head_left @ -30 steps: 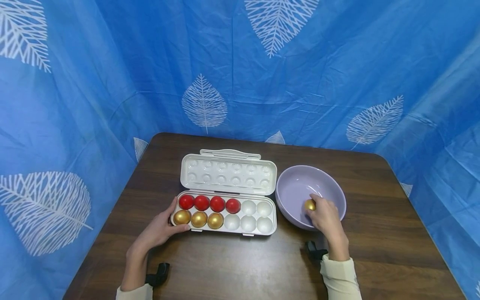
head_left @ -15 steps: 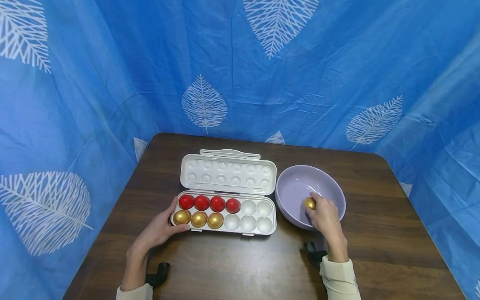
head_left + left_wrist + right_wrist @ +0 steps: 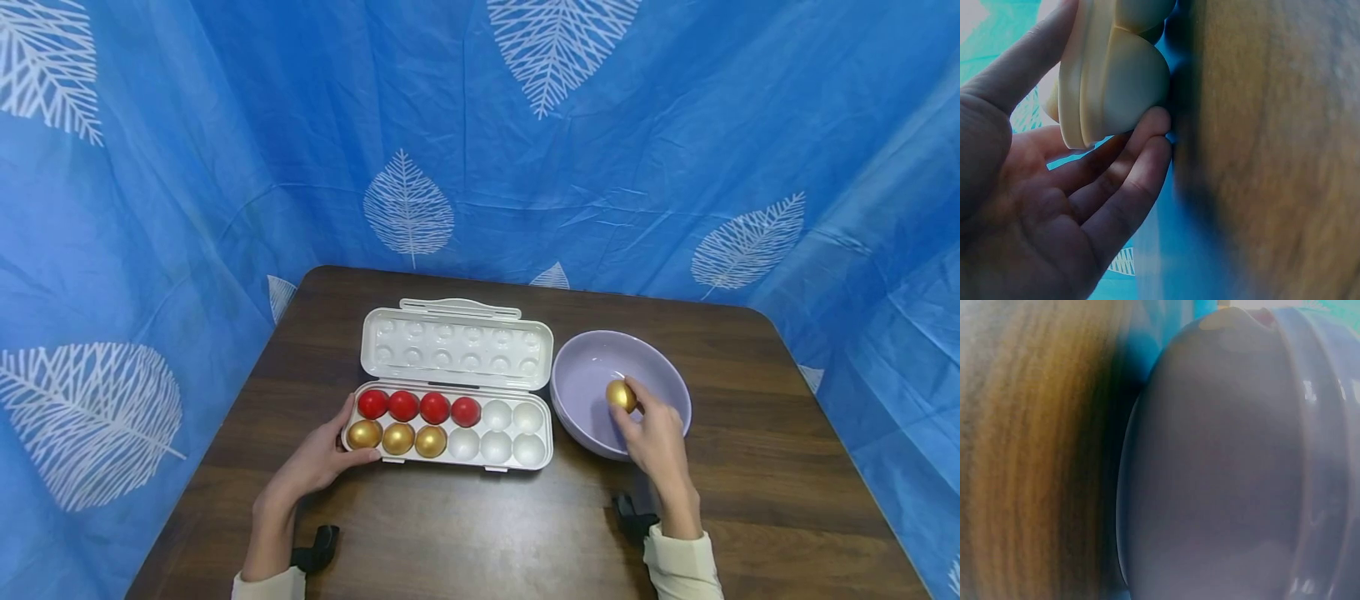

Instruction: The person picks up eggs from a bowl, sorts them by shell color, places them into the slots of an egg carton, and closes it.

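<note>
A white egg box (image 3: 486, 463) lies with its lid (image 3: 457, 342) folded back. Red eggs (image 3: 435, 408) fill several cups of its back row; three gold eggs (image 3: 398, 438) sit at the left of the front row. My left hand (image 3: 324, 457) grips the box's left end, thumb along the front; in the left wrist view the fingers (image 3: 1129, 181) curl under its end cup (image 3: 1135, 84). My right hand (image 3: 654, 429) pinches another gold egg (image 3: 620, 395) between thumb and fingers, over the lilac bowl (image 3: 581, 383). In the right wrist view the bowl's outer wall (image 3: 1216, 456) hides that hand.
The bowl stands close against the box's right side on a dark wooden table (image 3: 480, 533). Several cups at the box's right end hold nothing. A blue curtain (image 3: 645, 192) with white leaf prints hangs behind and beside the table.
My right hand has lifted the gold egg slightly in the bowl, its fingers now further round to the right of it, so more of the egg shows. The left hand and box have stayed put.
</note>
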A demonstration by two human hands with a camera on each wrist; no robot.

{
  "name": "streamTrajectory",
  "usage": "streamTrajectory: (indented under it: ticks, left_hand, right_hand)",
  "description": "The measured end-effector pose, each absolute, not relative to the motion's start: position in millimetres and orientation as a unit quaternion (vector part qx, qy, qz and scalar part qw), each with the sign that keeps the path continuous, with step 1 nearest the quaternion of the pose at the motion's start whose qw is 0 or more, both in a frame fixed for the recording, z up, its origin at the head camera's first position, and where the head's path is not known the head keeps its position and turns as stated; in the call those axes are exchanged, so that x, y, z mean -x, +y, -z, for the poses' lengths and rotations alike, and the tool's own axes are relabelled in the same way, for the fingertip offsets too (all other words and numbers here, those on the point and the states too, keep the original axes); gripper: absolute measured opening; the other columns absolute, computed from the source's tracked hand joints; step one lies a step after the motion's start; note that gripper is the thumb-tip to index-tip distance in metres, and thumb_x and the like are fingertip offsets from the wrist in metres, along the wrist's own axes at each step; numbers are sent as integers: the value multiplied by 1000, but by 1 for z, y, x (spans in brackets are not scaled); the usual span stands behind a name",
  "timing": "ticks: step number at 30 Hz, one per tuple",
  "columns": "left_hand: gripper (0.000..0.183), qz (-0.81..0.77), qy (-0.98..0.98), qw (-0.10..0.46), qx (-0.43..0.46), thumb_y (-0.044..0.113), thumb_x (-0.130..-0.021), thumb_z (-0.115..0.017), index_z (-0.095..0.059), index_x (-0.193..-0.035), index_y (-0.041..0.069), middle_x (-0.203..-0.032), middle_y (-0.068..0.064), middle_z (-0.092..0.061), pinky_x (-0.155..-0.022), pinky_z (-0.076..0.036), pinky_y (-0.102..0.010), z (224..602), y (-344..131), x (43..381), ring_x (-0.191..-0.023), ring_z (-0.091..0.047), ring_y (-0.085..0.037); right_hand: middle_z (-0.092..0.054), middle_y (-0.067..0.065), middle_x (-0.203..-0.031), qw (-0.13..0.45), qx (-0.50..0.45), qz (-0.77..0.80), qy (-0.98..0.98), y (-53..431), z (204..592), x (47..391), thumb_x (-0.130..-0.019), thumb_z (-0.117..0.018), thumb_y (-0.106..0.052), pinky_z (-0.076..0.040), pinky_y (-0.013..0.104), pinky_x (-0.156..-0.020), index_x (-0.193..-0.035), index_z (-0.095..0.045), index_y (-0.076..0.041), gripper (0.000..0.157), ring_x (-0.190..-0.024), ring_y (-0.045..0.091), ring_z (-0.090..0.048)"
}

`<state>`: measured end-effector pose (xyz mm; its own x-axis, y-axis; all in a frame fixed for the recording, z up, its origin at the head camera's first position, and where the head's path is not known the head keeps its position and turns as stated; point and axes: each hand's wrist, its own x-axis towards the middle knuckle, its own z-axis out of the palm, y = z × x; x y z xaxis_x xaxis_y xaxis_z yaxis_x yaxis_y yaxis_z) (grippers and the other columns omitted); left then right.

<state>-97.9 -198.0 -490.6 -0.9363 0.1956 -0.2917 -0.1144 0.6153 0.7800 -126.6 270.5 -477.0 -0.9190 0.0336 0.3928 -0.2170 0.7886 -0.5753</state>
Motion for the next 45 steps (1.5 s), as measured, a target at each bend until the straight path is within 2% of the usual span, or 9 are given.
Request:
streamTrajectory:
  ticks: [3, 7, 10, 13, 20, 29, 33, 38, 45]
  left_hand:
    - [108, -444, 878, 178, -20, 48, -85, -74, -7, -157, 2, -157, -28, -23, -109, -28, -63, 492, -198, 99, -138, -33, -46]
    - [108, -445, 878, 175, -20, 48, -85, -74, -8, -157, 3, -158, -27, -22, -109, -27, -63, 493, -197, 100, -139, -31, -45]
    - [108, -442, 880, 173, -22, 48, -85, -74, -8, -157, 3, -158, -27, -22, -109, -27, -63, 493, -197, 100, -140, -30, -46]
    - [108, -442, 880, 172, -24, 47, -85, -74, -8, -157, 2, -158, -27, -21, -110, -26, -63, 494, -197, 100, -140, -30, -45]
    - [108, -441, 880, 173, -21, 46, -85, -75, -8, -157, 2, -158, -27, -22, -111, -26, -61, 493, -195, 99, -140, -31, -44]
    - [108, -439, 883, 164, -23, 46, -85, -75, -9, -157, 2, -157, -27, -23, -111, -26, -62, 494, -195, 99, -140, -31, -45]
    - [108, -443, 882, 162, -25, 46, -85, -75, -9, -157, 2, -157, -27, -23, -111, -26, -61, 496, -195, 99, -140, -31, -44]
    - [108, -442, 882, 162, -24, 46, -85, -75, -9, -157, 2, -158, -27, -23, -111, -26, -61, 498, -195, 99, -140, -30, -44]
    - [108, -445, 881, 162, -14, 48, -84, -75, -8, -158, 3, -158, -26, -23, -110, -27, -62, 499, -196, 98, -140, -29, -46]
  right_hand:
    - [-65, 30, -116, 224, -51, -380, -896, 270, 478, 124, -84, -73, 4, -56, 34, -86, -121, -63, 12, 40, -103, 41, -65]
    - [-64, 29, -120, 256, -48, -463, -847, 264, 470, 117, -83, -71, 11, -48, 11, -85, -121, -63, 13, 38, -110, 11, -61]
    - [-63, 31, -120, 257, -51, -493, -830, 252, 455, 107, -84, -67, 16, -49, 14, -85, -120, -61, 17, 37, -109, 1, -59]
    - [-62, 33, -119, 255, -67, -505, -822, 240, 445, 100, -83, -64, 19, -50, 16, -86, -118, -60, 21, 35, -111, 8, -61]
    - [-61, 35, -118, 231, -132, -555, -788, 217, 466, 106, -84, -61, 21, -49, 17, -88, -122, -57, 21, 38, -111, -1, -58]
    - [-58, 31, -126, 112, -226, -595, -763, 160, 480, 100, -88, -64, 13, -49, 32, -94, -129, -53, 16, 42, -118, 40, -56]
    - [-61, 24, -125, 97, -258, -547, -791, 138, 486, 99, -87, -68, 9, -54, 39, -90, -129, -55, 10, 44, -115, 34, -59]
    - [-65, 13, -118, 104, -279, -456, -839, 121, 495, 97, -84, -72, 1, -56, 38, -85, -126, -58, 5, 44, -103, 20, -63]
    - [-60, 7, -114, 122, -305, -401, -855, 106, 509, 98, -78, -74, -2, -53, 37, -87, -118, -60, -1, 42, -101, 18, -59]
